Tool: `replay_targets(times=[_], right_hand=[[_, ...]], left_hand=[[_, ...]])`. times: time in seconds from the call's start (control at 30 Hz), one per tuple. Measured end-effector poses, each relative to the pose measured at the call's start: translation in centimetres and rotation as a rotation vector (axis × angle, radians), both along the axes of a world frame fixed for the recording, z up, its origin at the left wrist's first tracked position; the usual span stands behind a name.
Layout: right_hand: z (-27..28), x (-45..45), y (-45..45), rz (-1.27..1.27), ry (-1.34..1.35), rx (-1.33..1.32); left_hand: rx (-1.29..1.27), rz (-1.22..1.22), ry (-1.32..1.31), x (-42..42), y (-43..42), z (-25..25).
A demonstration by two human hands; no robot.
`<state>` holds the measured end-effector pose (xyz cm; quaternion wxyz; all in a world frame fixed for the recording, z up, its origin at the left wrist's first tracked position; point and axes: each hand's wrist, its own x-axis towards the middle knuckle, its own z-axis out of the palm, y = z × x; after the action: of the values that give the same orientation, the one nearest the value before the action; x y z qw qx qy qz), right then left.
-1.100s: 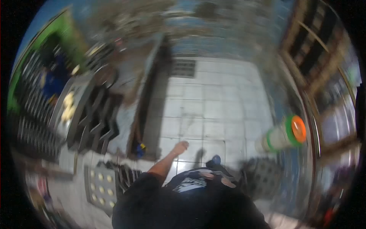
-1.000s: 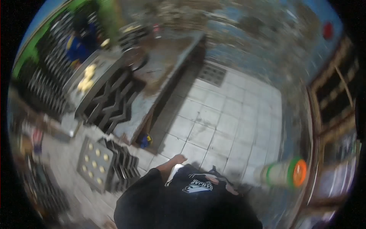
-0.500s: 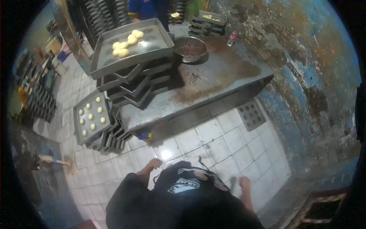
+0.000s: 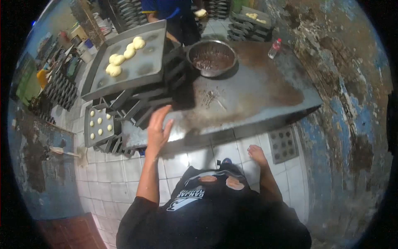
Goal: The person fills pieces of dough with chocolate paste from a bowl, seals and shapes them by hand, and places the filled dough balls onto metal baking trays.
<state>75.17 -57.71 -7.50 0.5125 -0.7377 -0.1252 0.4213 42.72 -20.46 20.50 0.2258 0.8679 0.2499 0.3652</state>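
Left hand (image 4: 158, 130) now higher, near stacked trays (image 4: 132, 84).

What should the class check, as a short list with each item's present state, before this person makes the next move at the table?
1. Left hand free: ok; its fingers are open, with nothing held.
2. Right hand free: ok; it hangs out over the floor, with nothing visible in it.
3. Dough pieces within the top tray: ok; all lie inside its walls.
4. Trays beneath it squarely aligned: not ok; they sit at differing angles.
5. Tabletop free of loose items: not ok; small thin pieces lie scattered in front of the metal bowl.
6. Bottle cap tightened: cannot tell.
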Motion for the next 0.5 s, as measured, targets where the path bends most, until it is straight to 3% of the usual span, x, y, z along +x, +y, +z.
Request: replay_targets(times=[0.07, 0.13, 0.17, 0.2, 0.27, 0.37, 0.5], right_hand=[[0.4, 4.9, 2.0, 0.03, -0.002, 0.011], [-2.7, 9.4, 3.5, 0.078, 0.152, 0.28], [-4.1, 11.1, 4.5, 0.239, -0.122, 0.416], [-1.3, 11.7, 7.0, 0.252, -0.208, 0.217], [1.1, 13.9, 13.3, 0.076, 0.102, 0.192], [17.6, 10.2, 27.1, 0.317, -0.31, 0.116], [37.6, 3.4, 44.0, 0.661, -0.394, 0.517]], left_hand=[[0.233, 0.113, -0.065, 1.9, 1.9, 3.3], [0.315, 0.246, -0.039, 2.8, 2.9, 7.1], [0.337, 0.291, -0.021, 2.8, 3.6, 8.4], [0.362, 0.334, -0.011, 2.7, 4.8, 9.5], [0.383, 0.404, 0.033, 1.5, 7.6, 10.3], [0.387, 0.416, 0.1, 0.6, 11.9, 11.4], [0.353, 0.348, 0.158, -0.2, 18.9, 11.3]])
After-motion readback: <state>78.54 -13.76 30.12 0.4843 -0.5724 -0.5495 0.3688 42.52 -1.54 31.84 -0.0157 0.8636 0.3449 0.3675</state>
